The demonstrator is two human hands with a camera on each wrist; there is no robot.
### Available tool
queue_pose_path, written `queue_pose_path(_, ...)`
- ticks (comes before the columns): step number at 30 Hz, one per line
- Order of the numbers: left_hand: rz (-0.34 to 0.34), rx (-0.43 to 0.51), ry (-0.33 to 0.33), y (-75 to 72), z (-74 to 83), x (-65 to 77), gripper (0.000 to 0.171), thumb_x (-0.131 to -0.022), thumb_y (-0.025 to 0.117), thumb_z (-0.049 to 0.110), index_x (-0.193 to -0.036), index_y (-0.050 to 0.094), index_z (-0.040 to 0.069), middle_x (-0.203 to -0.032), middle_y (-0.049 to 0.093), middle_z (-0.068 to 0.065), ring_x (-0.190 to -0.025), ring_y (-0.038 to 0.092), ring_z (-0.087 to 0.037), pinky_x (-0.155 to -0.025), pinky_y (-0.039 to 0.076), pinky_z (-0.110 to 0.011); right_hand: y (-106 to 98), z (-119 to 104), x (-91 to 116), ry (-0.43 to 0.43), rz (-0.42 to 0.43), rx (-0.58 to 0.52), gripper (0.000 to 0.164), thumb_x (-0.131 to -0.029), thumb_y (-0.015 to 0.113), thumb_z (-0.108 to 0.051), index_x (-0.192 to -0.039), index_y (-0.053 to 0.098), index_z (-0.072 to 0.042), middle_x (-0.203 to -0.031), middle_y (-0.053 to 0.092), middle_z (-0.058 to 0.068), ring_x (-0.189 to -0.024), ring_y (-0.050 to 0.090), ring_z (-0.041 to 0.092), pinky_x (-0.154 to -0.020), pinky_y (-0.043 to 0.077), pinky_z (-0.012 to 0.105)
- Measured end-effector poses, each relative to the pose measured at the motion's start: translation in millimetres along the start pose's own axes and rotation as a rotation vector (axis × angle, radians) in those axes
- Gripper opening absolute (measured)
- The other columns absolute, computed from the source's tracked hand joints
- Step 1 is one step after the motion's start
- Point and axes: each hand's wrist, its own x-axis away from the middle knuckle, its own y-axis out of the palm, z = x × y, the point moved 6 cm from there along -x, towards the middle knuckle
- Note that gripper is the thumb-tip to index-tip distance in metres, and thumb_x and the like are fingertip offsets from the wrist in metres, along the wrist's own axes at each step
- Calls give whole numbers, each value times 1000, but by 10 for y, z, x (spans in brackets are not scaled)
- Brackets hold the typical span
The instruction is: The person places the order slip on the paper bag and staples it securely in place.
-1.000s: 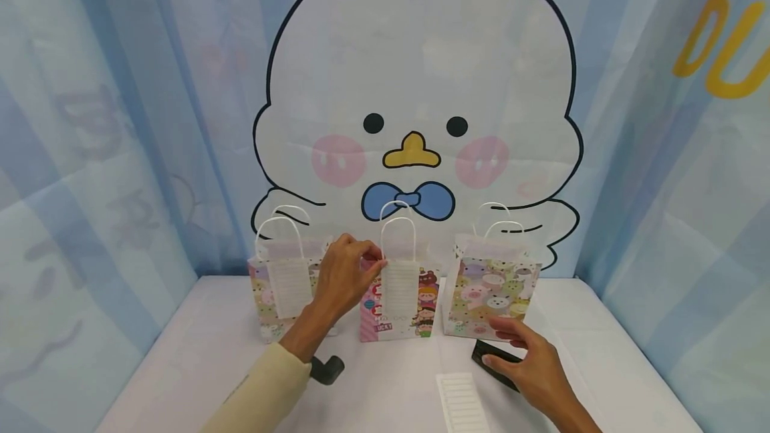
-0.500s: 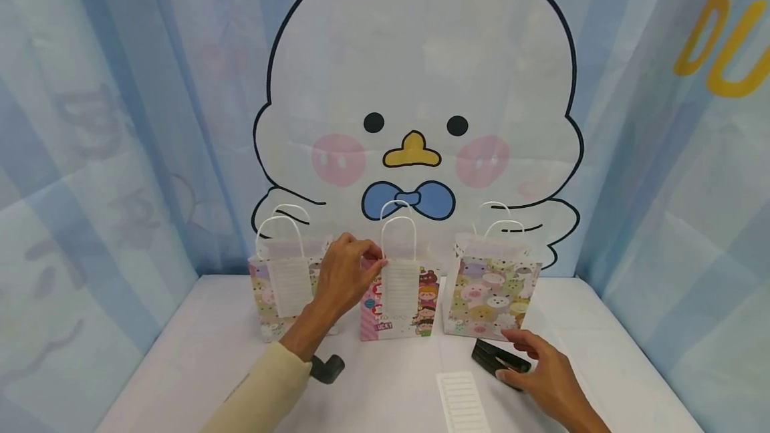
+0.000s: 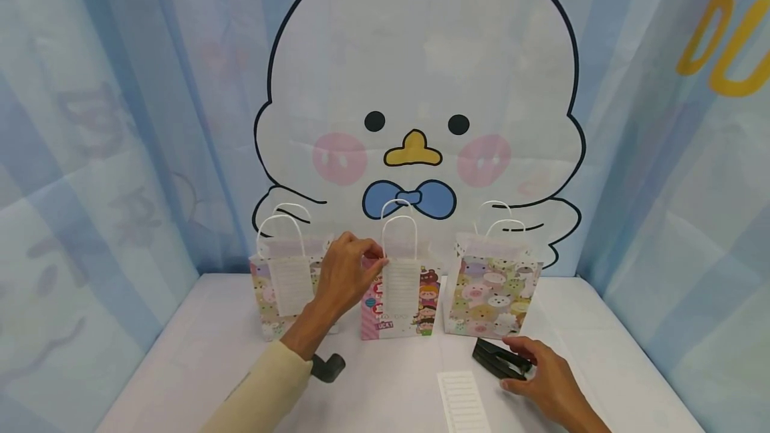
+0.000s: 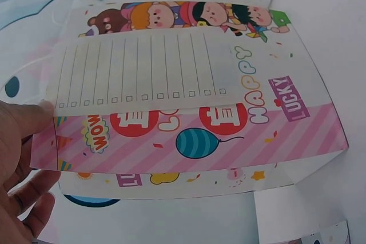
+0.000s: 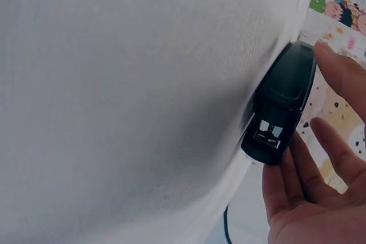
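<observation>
My left hand point(image 3: 349, 271) pinches the top left corner of a lined checklist slip point(image 4: 143, 72) and the edge of the middle paper gift bag point(image 4: 269, 164) behind it. The slip hangs upright on the bag's front, below a white handle. My right hand point(image 3: 550, 379) is at the near right end of a black stapler point(image 3: 494, 357) on the table. Its thumb and fingers are spread around that end, fingertips right at the stapler's sides. In the right wrist view, the stapler point(image 5: 280, 95) lies between the fingers, with a gap to the palm.
A gift bag point(image 3: 263, 306) with a checklist slip on its front stands at left. Another gift bag point(image 3: 493, 296), printed with animals, stands behind the stapler. A loose checklist slip point(image 3: 464, 403) lies front centre. A black bent object point(image 3: 328, 367) lies beside my left forearm.
My right hand has drawn back to the right and downward along the stapler, uncovering more of it. My left hand keeps its pinch on the slip and middle bag.
</observation>
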Motion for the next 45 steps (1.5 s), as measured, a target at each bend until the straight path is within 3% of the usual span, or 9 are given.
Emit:
queue_pose_path(6,7,-6,4,5,9,-1,19,-92,85,32,-101,82,16,-93,74,-1,-87,56,-16,-83,56,-37,19,26,-44,9,-17,89,83,-68,101,-27,-140,65,-9,-134,71,18,-122,66,35,-103,51,63)
queue_pose_path(10,9,-2,14,4,24,-6,19,-92,85,33,-101,82,16,-93,74,-1,-87,56,-16,-83,56,-37,36,58,-85,39,-31,162,83,-67,102,-30,-138,66,-6,-127,71,19,-111,65,33,-98,52,64)
queue_pose_path(16,10,0,14,12,21,-9,19,-92,85,32,-101,83,15,-92,74,-1,-87,55,-16,-83,56,-37,44,76,-117,23,-19,261,71,-65,102,-30,-124,72,-5,-105,69,8,-94,60,23,-87,53,53)
queue_pose_path(20,5,-1,11,18,18,-14,19,-92,85,32,-101,83,15,-92,74,-1,-87,55,-16,-82,56,-36,32,70,-112,-5,0,261,68,-65,102,-32,-119,73,-5,-102,68,6,-92,59,21,-84,52,48)
queue_pose_path(29,8,-15,16,12,19,-26,19,-92,85,32,-100,83,15,-91,75,0,-85,55,-15,-80,55,-35,23,-12,-57,68,18,19,74,-75,97,-41,-128,65,0,-109,71,8,-91,59,18,-77,53,34)
queue_pose_path(38,1,-5,5,22,-6,-14,19,-92,85,32,-101,83,15,-91,75,0,-85,54,-15,-80,54,-34,96,-182,-50,96,-12,-242,60,-83,91,-20,-132,61,-1,-110,70,11,-94,64,18,-77,58,26)
queue_pose_path(45,8,-4,3,11,-12,-11,19,-92,85,32,-101,83,16,-92,75,0,-85,54,-15,-80,54,-35,141,-411,-57,32,-42,-388,62,-83,84,-3,-140,59,-1,-116,67,13,-101,62,20,-79,60,28)
